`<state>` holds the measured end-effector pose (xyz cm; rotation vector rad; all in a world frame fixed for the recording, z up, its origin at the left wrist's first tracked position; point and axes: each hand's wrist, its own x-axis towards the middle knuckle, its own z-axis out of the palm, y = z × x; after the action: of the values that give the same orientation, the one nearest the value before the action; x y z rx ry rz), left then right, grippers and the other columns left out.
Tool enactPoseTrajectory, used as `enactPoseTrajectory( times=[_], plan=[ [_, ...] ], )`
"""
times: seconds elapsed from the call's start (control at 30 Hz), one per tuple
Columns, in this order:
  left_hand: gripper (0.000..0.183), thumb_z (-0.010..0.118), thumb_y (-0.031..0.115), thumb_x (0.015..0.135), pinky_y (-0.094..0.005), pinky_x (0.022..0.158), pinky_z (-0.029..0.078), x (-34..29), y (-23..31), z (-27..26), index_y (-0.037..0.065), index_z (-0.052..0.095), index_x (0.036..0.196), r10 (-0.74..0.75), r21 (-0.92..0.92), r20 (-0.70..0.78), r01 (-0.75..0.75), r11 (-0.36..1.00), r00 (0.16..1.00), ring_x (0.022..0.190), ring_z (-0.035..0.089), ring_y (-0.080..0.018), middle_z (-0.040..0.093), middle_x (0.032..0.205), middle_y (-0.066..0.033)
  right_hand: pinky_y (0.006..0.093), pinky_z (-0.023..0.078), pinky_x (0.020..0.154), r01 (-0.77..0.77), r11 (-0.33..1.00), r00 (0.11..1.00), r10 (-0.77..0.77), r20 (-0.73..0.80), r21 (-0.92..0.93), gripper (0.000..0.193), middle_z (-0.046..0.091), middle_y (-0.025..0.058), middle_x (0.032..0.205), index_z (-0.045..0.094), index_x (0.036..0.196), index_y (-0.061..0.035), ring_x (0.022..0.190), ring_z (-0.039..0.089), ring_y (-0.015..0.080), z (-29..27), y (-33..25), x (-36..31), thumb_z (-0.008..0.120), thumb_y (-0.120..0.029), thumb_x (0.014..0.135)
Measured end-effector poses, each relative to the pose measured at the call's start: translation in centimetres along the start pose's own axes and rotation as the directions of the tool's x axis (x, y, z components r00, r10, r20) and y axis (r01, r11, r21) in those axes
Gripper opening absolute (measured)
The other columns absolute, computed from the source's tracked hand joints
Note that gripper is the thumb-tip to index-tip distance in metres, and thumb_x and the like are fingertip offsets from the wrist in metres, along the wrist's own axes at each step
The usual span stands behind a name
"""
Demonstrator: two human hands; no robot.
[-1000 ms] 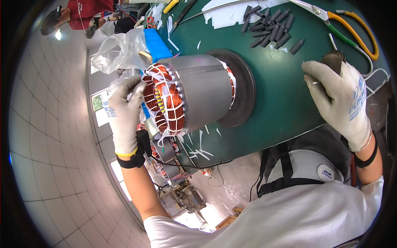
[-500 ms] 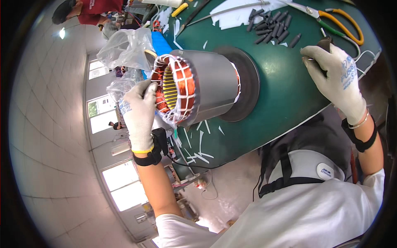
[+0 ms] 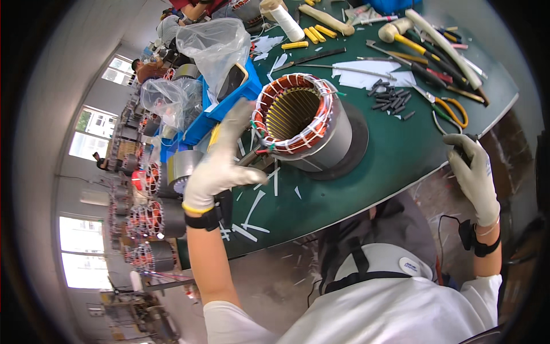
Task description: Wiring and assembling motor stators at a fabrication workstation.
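A motor stator (image 3: 326,143) with a grey cylindrical shell stands on a dark round base (image 3: 360,137). Its open end, ringed by orange copper windings laced with white cord, faces up. Beside that end is my left hand (image 3: 215,172), gloved in white, its thumb and fingers spread and slightly blurred. A dark sleeved lead (image 3: 252,156) sticks out of the winding next to the thumb. My right hand (image 3: 475,180), also gloved, hovers by the table's right front edge. Its fingers curl around something small and dark, mostly hidden.
On the green table (image 3: 389,155) lie black tubes (image 3: 392,100), orange-handled scissors (image 3: 452,112), a mallet (image 3: 404,34) and white paper strips (image 3: 255,206). A blue bin (image 3: 240,92) with a plastic bag (image 3: 215,49) stands left of the stator. More stators (image 3: 154,221) stand farther left.
My left hand has come off the stator's winding and spread open. The stator now looks more upright, its bore facing up. The view has shifted, showing more of the table's far side.
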<state>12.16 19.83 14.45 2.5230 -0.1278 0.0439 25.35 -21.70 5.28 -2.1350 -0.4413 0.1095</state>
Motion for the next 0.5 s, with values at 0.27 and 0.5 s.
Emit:
enactPoseTrajectory(
  times=[0.27,0.5],
  plan=[
    [0.082,0.086,0.051,0.057,-0.0542,0.111,0.029,1.2,-1.7,6.8,0.004,0.060,0.119,0.274,0.407,-0.305,-0.135,0.903,0.912,0.136,0.031,-0.0453,0.034,0.148,-0.0228,0.0242,0.039,0.084,0.207,0.974,0.935,-0.223,-0.275,-0.087,0.051,0.046,0.0030,0.094,0.054,0.135,-0.0007,0.090,0.046,0.0121,-6.6,-5.2,-2.9,0.042,0.001,0.086],
    [0.118,0.083,0.061,0.055,-0.0541,0.113,0.026,-0.6,1.2,7.3,0.008,0.033,0.147,0.240,0.240,-0.308,-0.169,0.956,0.921,0.140,0.030,-0.0441,0.037,0.146,-0.0255,0.0215,0.038,0.070,0.028,0.855,0.781,-0.342,-0.523,-0.517,0.040,0.047,0.0002,0.090,0.056,0.136,-0.0099,0.079,0.043,0.0074,-9.8,-4.6,-3.9,0.051,-0.010,0.097]
  ],
)
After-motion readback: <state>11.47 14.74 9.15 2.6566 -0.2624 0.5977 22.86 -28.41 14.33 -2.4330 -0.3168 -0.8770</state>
